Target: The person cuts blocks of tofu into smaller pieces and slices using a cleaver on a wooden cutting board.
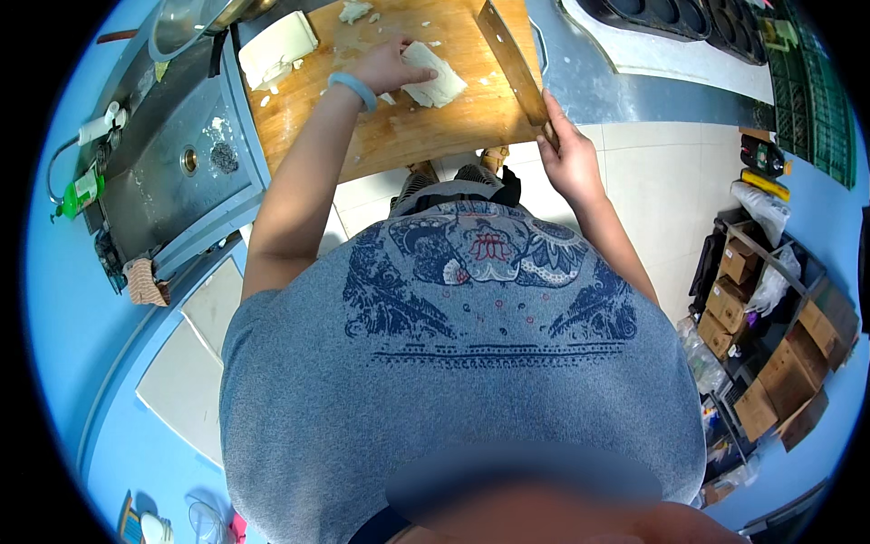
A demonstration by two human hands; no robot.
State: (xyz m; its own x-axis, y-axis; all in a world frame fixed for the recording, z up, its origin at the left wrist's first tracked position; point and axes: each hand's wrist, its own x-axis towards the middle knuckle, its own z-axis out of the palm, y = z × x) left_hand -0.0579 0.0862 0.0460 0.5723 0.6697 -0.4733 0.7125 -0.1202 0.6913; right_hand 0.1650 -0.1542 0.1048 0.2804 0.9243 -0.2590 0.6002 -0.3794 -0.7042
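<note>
A wooden cutting board (306,136) lies before me on a counter. My left hand (389,66), with a pale blue band on its wrist, grips a flat piece of white dough-like food (442,78) on the board between thumb and fingers. My right hand (569,151) is closed around the handle of a large knife (511,64), whose long, wide metal blade lies over the board's right side. At the board's upper left sits a larger white block (279,49) of similar look, touched by neither hand. Small white scraps (355,11) are scattered about the board.
A steel sink (170,163) with a drain adjoins the board on the left, a metal bowl (197,27) above it. Dark round-cup baking pans (652,17) stand on a white sheet (669,51) at upper right. Cardboard boxes (781,374) fill a rack at right.
</note>
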